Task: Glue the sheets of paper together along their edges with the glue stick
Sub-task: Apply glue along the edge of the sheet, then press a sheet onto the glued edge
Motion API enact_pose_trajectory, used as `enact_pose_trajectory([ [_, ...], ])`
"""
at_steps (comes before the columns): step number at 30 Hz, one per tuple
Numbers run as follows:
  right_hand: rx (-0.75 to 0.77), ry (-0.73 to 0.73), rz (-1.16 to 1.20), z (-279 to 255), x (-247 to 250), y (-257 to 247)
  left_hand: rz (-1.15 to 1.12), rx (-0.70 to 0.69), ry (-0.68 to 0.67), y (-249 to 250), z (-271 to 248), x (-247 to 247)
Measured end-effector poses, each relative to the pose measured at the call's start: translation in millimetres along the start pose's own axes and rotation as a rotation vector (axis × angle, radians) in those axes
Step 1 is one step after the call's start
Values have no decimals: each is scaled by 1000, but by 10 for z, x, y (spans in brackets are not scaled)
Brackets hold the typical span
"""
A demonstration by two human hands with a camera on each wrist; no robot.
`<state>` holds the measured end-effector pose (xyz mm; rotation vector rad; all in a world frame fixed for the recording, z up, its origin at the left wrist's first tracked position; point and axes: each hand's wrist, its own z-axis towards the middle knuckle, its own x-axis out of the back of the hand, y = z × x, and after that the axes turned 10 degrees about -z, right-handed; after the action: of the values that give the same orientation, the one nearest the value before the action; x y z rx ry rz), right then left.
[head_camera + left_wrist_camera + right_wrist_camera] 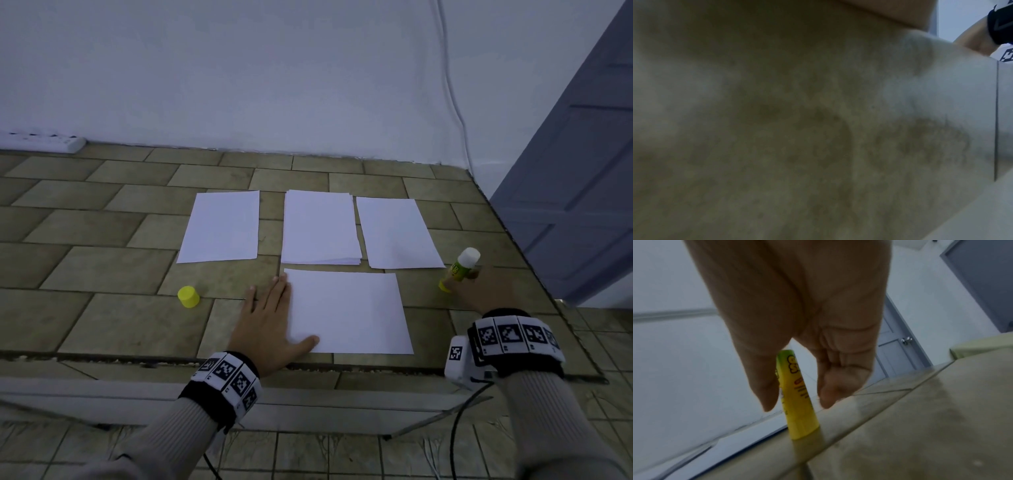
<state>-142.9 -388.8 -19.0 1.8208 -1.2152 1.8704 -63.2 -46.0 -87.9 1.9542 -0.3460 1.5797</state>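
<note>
The glue stick (459, 270) stands tilted, uncapped, on the tiled floor (102, 274), pinched in my right hand (479, 291). My left hand (270, 318) lies flat, fingers straight, on the near sheet (349, 311). Beyond lie two single sheets and one stack (320, 228), all white rectangles. One round yellow cap (188, 296) sits left.

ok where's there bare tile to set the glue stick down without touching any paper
Bare tile lies left of the yellow cap, toward the power strip, and in the strip between the far papers and the wall. It is crowded round the near sheet, the paper stack, and the gap by the right hand holding the glue stick.
</note>
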Motion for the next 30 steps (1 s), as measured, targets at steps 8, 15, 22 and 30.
enact_pose_trajectory([
  [8, 154, -308, -210, -269, -135, -340, 41, 6, -27, 11, 1, 12],
  [15, 336, -89, -160, 52, -236, -865, 16, 7, -31, 25, -2, 27],
  [22, 250, -234, -495, 414, -472, -1053, -3, 2, -37, 18, -9, 33],
  [30, 285, -213, -520, 481, -510, -975, 9, 5, -33, 19, -3, 24],
])
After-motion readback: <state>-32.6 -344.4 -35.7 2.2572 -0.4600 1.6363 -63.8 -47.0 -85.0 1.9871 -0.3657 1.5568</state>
